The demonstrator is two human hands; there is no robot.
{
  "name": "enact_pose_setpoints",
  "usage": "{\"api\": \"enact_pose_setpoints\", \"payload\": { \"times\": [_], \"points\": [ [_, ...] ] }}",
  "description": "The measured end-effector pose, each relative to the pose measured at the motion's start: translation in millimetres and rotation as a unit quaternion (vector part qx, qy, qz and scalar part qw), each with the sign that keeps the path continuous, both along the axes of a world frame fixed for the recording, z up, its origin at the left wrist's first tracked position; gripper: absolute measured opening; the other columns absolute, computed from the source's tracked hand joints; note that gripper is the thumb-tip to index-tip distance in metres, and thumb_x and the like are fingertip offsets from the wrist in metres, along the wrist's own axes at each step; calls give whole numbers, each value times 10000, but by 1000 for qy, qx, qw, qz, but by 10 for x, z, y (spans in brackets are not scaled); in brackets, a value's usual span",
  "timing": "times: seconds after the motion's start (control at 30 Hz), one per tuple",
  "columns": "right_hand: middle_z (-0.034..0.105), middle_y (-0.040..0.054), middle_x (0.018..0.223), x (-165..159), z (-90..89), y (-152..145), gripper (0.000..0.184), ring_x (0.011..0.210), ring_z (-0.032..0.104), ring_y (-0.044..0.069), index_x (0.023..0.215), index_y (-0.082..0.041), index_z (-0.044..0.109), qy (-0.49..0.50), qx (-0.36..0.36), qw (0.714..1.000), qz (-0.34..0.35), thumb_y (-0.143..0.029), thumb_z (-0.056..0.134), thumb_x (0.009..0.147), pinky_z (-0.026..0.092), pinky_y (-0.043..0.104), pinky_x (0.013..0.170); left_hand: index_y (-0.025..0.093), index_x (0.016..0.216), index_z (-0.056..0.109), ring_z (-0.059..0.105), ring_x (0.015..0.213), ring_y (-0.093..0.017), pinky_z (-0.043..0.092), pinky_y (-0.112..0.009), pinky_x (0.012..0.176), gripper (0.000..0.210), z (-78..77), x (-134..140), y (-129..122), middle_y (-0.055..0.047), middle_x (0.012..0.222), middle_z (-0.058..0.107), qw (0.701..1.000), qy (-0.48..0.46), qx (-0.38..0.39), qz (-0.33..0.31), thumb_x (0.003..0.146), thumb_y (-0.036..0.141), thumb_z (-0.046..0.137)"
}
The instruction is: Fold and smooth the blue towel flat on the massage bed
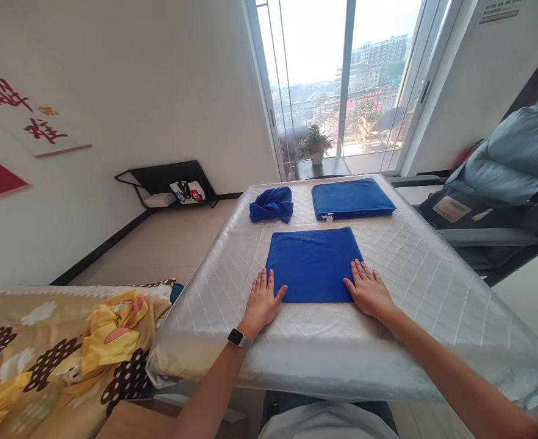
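Note:
A blue cloth, folded into a flat rectangle, lies on the silvery quilted table cover in front of me. My left hand rests flat with fingers stretched out at the cloth's left edge. On the opposite edge lies my right hand, its fingers spread and partly on the fabric. Farther back sits a stack of folded blue cloths with a small white tag at its front. To the left of that stack is a crumpled blue cloth.
A bed with a patterned sheet and yellow clothing stands at the left. Against the wall is a low black shelf. A potted plant stands on a chair by the glass door. A grey padded armchair is at the right.

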State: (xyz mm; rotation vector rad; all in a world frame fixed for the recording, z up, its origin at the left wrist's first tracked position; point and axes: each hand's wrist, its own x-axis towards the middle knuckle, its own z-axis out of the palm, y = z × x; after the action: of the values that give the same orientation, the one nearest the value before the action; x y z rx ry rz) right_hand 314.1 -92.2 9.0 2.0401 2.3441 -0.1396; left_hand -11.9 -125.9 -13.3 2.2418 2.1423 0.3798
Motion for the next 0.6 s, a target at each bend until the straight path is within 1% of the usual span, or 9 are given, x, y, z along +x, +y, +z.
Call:
{"api": "enact_pose_setpoints", "payload": {
  "times": [0.07,0.13,0.23,0.3,0.37,0.43,0.53,0.6],
  "points": [
    [147,90,1669,19,37,45,713,1539,129,232,1602,-93,227,3,-12,1000,2,-506,157,1024,147,475,1242,68,1563,281,233,1511,-329,247,-498,1206,820,-2,12,-6,-222,1625,244,1000,-4,0,-3,998,661,238],
    [157,94,1668,22,97,149,719,1538,132,236,1601,-103,243,14,-6,1000,4,-521,159,1021,146,469,1242,74,1565,274,237,1511,-322,248,-496,1206,818,0,22,1,-217,1628,241,1000,-3,1,-2,998,662,232],
    [152,100,1671,-12,194,430,719,1540,124,233,1600,-97,239,30,31,999,19,-515,137,1025,132,457,1244,67,1565,271,228,1515,-311,239,-483,1211,824,8,32,1,-213,1633,228,1000,4,-1,0,999,663,210],
    [160,111,1669,-42,215,659,714,1540,119,234,1598,-83,236,41,46,998,29,-498,124,1028,132,460,1241,41,1560,272,226,1515,-309,242,-476,1211,836,25,39,-11,-224,1631,218,1000,14,-7,-1,1002,658,192],
    [174,126,1665,-57,178,863,710,1540,121,232,1594,-67,235,54,42,997,29,-483,124,1030,141,451,1238,22,1556,272,231,1514,-309,240,-471,1213,853,62,41,-24,-231,1627,222,999,34,-18,-1,1001,663,179],
    [175,135,1664,-50,94,1003,717,1539,127,226,1593,-51,224,63,31,997,22,-483,136,1028,146,426,1239,17,1552,287,254,1507,-308,224,-470,1219,883,128,28,-21,-231,1617,252,997,64,-39,1,991,687,159],
    [162,136,1667,-21,-40,1085,741,1539,127,223,1593,-27,206,63,28,997,19,-498,157,1023,131,399,1244,17,1518,373,335,1475,-310,217,-467,1220,926,288,5,46,-231,1565,373,990,112,-78,20,974,719,109],
    [161,135,1668,-12,-89,1089,745,1540,122,224,1594,-26,202,63,31,997,18,-501,159,1021,116,395,1247,1,1488,422,364,1459,-325,244,-462,1209,948,417,55,146,-243,1535,419,987,135,-78,48,970,722,91]
  ]
}}
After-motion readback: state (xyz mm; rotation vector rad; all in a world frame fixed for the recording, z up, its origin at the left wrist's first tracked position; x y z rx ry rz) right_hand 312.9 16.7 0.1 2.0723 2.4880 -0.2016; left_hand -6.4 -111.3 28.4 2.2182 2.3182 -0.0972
